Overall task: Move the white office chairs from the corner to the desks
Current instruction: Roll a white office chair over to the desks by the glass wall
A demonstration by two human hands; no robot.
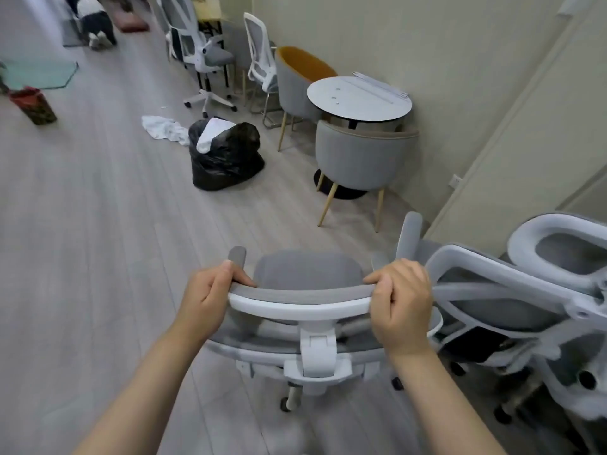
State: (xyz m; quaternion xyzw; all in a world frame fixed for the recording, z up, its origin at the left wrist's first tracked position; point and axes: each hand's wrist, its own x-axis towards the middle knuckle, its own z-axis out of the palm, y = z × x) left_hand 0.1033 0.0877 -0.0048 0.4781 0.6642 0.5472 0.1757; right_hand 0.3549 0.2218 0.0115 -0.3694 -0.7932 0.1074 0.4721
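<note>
- Two hands hold the headrest [300, 298] of the white office chair [308, 323] just in front of you: your left hand [205, 298] curls its grip round the left end, your right hand [399, 305] round the right end, thumbs on the upper edge.
- Chair position — on the wood floor [98, 208], seat facing away from you, touching or nearly touching a second white chair [512, 303] at your right; a third chair [565, 247] shows behind that one.
- Hazard, right side: the neighbouring armrests and casters sit close, so a straight push could likely snag them and drag the second chair along.
- Hazard, ahead: a black rubbish bag [226, 159] and a white cloth [162, 126] lie on the floor — casters could catch on either.
- Hazard, right wall: the grey tub chair [361, 156] and the round tabletop [358, 98] narrow the path.
- Hazard, grip: the headrest sits on a hinged bracket [317, 353]; hard pushing may tilt it.
</note>
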